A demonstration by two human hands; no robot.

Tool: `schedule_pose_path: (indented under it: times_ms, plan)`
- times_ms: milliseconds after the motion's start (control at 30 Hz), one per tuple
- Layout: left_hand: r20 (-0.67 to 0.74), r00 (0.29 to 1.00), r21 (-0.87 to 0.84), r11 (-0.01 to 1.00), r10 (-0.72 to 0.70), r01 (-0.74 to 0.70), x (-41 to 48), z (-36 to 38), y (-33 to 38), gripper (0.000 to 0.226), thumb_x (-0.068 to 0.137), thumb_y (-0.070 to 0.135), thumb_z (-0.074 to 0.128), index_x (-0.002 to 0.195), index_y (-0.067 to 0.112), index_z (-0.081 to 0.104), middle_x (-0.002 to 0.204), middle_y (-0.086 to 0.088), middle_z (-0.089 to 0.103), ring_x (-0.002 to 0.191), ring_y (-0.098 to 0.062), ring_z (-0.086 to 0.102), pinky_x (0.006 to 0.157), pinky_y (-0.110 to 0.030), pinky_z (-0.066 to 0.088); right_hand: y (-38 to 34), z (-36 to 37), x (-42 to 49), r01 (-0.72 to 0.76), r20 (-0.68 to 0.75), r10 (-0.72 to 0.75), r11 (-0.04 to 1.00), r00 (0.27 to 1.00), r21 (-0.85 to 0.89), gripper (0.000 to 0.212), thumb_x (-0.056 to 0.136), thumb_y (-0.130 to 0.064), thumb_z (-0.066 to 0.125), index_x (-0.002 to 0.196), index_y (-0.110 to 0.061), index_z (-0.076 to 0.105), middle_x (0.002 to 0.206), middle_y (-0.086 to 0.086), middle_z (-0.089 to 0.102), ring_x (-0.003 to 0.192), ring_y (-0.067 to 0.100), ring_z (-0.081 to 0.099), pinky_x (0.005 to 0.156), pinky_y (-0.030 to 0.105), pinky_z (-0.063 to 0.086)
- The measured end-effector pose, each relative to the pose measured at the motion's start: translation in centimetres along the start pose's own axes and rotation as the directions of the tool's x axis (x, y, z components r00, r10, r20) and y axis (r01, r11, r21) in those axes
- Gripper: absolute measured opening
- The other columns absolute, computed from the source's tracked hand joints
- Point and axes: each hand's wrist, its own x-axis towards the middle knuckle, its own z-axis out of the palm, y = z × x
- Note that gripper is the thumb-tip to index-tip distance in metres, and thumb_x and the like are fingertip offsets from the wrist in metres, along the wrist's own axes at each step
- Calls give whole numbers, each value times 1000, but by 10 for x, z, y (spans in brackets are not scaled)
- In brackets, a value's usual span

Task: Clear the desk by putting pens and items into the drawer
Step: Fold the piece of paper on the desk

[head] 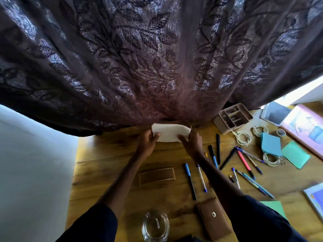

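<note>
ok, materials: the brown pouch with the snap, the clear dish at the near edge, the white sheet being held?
Brown pouch: probably leather or faux leather, matt, with a shiny metal snap.
Clear dish: thick glass, by its see-through body and glints; clear plastic possible.
White sheet: paper or thin card, matt; it bows between the left hand and right hand.

You are at a home desk point(108, 154): a leafy curtain point(157, 58) hangs along its far edge, and pens point(190, 181), cables point(243, 138) and a notebook point(276, 113) lie scattered to the right.
</note>
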Motion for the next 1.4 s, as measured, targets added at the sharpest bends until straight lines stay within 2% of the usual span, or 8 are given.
schedule_pose_path:
  times_ms: [167, 267, 367, 700, 833, 933, 1167, 1400]
  plan:
    - [-1, 1000, 59, 998, 0, 0, -5, -2, -2, 37, 98, 39, 60, 125, 14, 61, 110, -4, 71, 97, -14, 69, 79, -40, 62, 1, 0, 4, 34, 38, -33, 999, 999, -35, 38, 87, -18, 76, 118, 1, 64, 97, 3, 67, 78, 11, 61, 55, 0, 39]
    - [-43, 999, 60, 998, 20, -18, -10, -4, 3, 33, 101, 39, 56, 123, 16, 62, 103, -3, 71, 89, -15, 70, 65, -29, 59, -3, -2, 8, 55, 97, -49, 997, 994, -51, 41, 86, -28, 78, 116, -3, 65, 94, -4, 65, 70, 0, 59, 52, 3, 40]
    - [4, 1000, 56, 998, 23, -23, -17, -11, 11, 31, 101, 39, 55, 122, 18, 62, 97, -2, 71, 83, -12, 69, 59, -19, 51, -10, -11, 6, 51, 110, -52, 999, 993, 17, 36, 90, -39, 71, 114, -13, 66, 102, -4, 71, 81, 7, 67, 63, 18, 54]
    - [214, 968, -210, 962, -129, 174, -80, -30, 25, 27, 94, 33, 69, 113, 14, 70, 99, -6, 77, 90, -22, 74, 75, -37, 62, -4, -53, -31, -82, -75, 94, 986, 993, 148, 25, 79, -41, 78, 88, -18, 75, 80, -4, 76, 72, 17, 72, 61, 45, 60]
    - [130, 970, -342, 908, -208, 241, -111, -32, 42, 14, 92, 16, 72, 103, 8, 72, 81, -7, 77, 75, -19, 73, 73, -31, 62, -2, -65, -44, -102, -94, 114, 987, 989, 124, 39, 74, -52, 73, 83, -14, 72, 74, -4, 73, 65, 18, 68, 53, 37, 54]
    - [32, 971, -346, 909, -238, 234, -127, -25, 54, 3, 92, 14, 72, 90, 15, 70, 78, -6, 77, 71, -18, 73, 71, -30, 62, -18, -69, -64, -52, -129, 49, 998, 990, -24, 25, 89, -35, 67, 83, -11, 72, 71, -2, 68, 64, 15, 60, 50, 27, 40]
    - [-62, 973, -302, 934, -221, 193, -148, -9, 71, 4, 90, 15, 74, 92, 15, 71, 81, -8, 77, 73, -22, 76, 72, -35, 64, -57, -46, -129, 165, -165, -215, 949, 963, -268, 24, 97, -29, 58, 104, -14, 75, 116, 10, 66, 87, 20, 65, 62, 21, 37]
    - [-11, 965, -423, 875, -264, 235, -165, -10, 86, 2, 83, 10, 78, 83, 9, 77, 79, -14, 77, 76, -28, 77, 75, -38, 63, -76, -35, -157, 385, -37, -393, 912, 919, -141, 20, 97, -35, 65, 97, -19, 77, 91, -1, 66, 71, 9, 62, 54, 7, 36]
